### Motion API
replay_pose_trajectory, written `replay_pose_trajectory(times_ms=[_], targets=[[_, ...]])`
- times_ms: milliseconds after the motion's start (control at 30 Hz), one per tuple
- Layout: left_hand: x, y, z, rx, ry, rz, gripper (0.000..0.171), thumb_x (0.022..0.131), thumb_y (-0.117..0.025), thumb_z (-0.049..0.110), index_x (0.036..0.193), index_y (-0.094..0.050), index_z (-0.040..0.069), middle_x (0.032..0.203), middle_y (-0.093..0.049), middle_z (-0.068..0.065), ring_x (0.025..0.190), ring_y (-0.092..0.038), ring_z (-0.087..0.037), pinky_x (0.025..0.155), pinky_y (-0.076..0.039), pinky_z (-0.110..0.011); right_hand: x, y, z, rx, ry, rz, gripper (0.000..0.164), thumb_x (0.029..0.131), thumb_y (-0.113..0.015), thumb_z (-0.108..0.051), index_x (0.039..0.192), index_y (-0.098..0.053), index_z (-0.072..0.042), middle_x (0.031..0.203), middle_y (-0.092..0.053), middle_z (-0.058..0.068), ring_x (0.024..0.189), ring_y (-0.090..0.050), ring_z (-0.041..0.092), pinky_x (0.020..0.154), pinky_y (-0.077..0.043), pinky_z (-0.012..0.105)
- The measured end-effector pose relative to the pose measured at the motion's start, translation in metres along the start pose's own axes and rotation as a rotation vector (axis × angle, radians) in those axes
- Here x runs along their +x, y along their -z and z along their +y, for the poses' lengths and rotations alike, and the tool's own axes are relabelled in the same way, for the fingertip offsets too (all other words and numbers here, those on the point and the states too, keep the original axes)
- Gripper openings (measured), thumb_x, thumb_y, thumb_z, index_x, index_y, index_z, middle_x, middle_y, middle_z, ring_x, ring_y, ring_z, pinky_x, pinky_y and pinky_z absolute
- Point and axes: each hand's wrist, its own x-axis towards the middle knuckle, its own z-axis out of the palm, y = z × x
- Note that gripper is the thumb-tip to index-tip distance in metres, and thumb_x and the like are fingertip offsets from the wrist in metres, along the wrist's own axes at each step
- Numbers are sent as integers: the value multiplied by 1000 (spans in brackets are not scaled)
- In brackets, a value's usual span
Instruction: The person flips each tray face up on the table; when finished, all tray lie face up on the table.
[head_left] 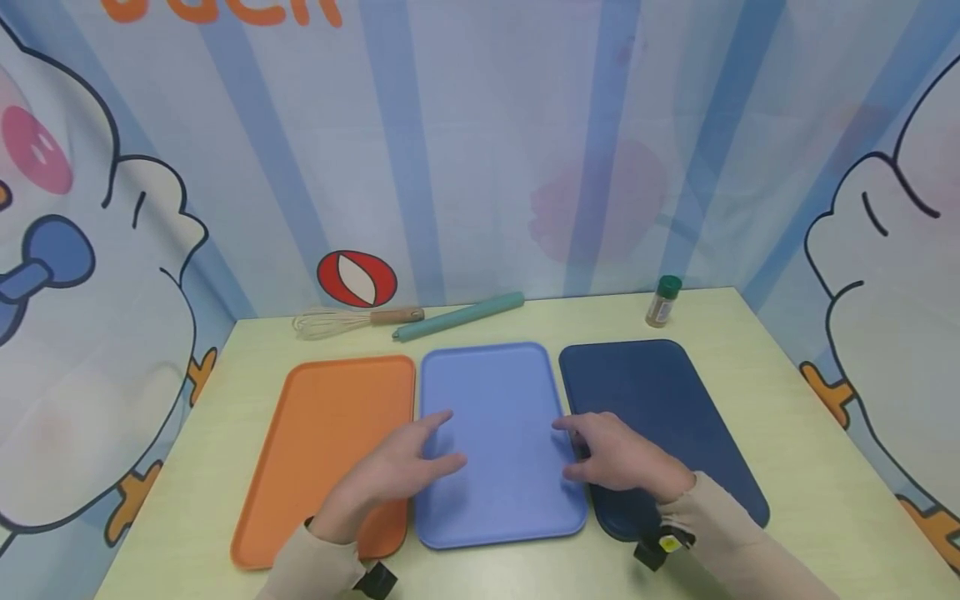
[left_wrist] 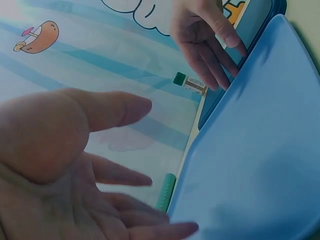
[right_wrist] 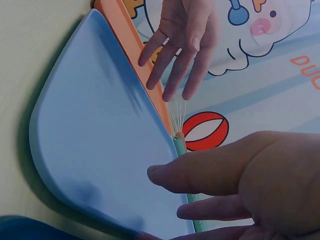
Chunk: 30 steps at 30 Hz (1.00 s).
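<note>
Three trays lie side by side on the table. The light blue tray (head_left: 495, 450) is in the middle, between both hands. Over its left edge my left hand (head_left: 401, 462) hovers with fingers and thumb spread, its wrist above the orange tray (head_left: 322, 442). Opposite it, my right hand (head_left: 611, 450) is held over the seam between the light blue tray and the dark blue tray (head_left: 637, 375), fingers extended towards the left. In the left wrist view the left palm (left_wrist: 45, 145) shows nothing in it. The right wrist view shows the right thumb (right_wrist: 200, 170) apart from the fingers.
Behind the trays lie a whisk (head_left: 352, 321) with a wooden handle and a green rolling pin (head_left: 459, 317). At the back right stands a small spice jar (head_left: 663, 302) with a green lid. A printed cloth backdrop (head_left: 495, 150) rises along the table's far edge.
</note>
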Motion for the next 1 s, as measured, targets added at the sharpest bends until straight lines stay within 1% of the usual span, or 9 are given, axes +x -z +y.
replay_pose_trajectory(times_ms=[67, 133, 233, 300, 433, 533, 700, 867, 1000], targets=[[2, 0, 1, -19, -61, -12, 72, 102, -70, 35, 161, -41, 7, 164, -43, -13, 148, -45, -39, 116, -42, -57, -1, 3, 2, 14, 16, 11, 62, 88, -84, -11, 143, -60, 2, 115, -72, 12, 100, -66, 24, 82, -56, 39], [5, -1, 1, -56, -125, -25, 69, 102, -70, 34, 161, -42, 11, 164, -44, -12, 144, -51, -39, 112, -47, -56, -2, 7, 6, 31, 35, 31, 61, 89, -83, -12, 144, -60, 2, 125, -71, 18, 108, -70, 30, 83, -59, 40], [12, -4, 0, -106, -200, -30, 64, 103, -70, 32, 159, -46, 16, 162, -47, -11, 140, -56, -37, 111, -49, -53, -5, 14, 15, 43, 44, 75, 60, 91, -81, -14, 144, -59, 2, 138, -65, 22, 117, -69, 37, 82, -62, 41], [17, -8, 1, -131, -231, -22, 62, 103, -70, 30, 158, -47, 16, 160, -49, -11, 138, -57, -35, 111, -50, -51, -7, 18, 22, 35, 34, 106, 58, 92, -80, -15, 144, -58, 2, 141, -62, 23, 119, -67, 39, 84, -62, 43], [28, -19, 6, -159, -269, 8, 59, 102, -71, 26, 156, -50, 15, 156, -54, -11, 137, -59, -32, 110, -51, -49, -12, 23, 37, 5, -1, 151, 57, 94, -79, -17, 144, -59, 0, 142, -62, 23, 123, -63, 41, 91, -59, 51], [35, -30, 14, -171, -299, 15, 57, 102, -71, 22, 155, -52, 14, 154, -56, -11, 135, -61, -32, 108, -53, -48, -15, 27, 48, -21, -22, 171, 56, 93, -79, -17, 143, -60, 0, 140, -62, 24, 123, -62, 42, 93, -57, 55], [51, -52, 26, -186, -337, -10, 52, 102, -70, 21, 152, -54, 14, 151, -59, -9, 131, -64, -27, 106, -55, -44, -24, 36, 64, -50, -57, 225, 55, 93, -79, -15, 141, -60, 3, 139, -61, 29, 122, -61, 47, 93, -56, 59], [66, -73, 34, -290, -346, -56, 51, 103, -69, 20, 151, -55, 10, 150, -59, -11, 132, -62, -28, 108, -53, -42, -35, 43, 83, -74, -99, 250, 56, 92, -79, -13, 141, -59, 6, 142, -56, 34, 126, -57, 54, 96, -53, 63], [74, -84, 44, -342, -337, -78, 55, 103, -69, 22, 154, -52, 11, 152, -57, -13, 136, -60, -31, 108, -52, -39, -44, 48, 96, -109, -118, 266, 57, 91, -80, -11, 140, -58, 9, 142, -55, 36, 130, -52, 57, 100, -49, 67]])
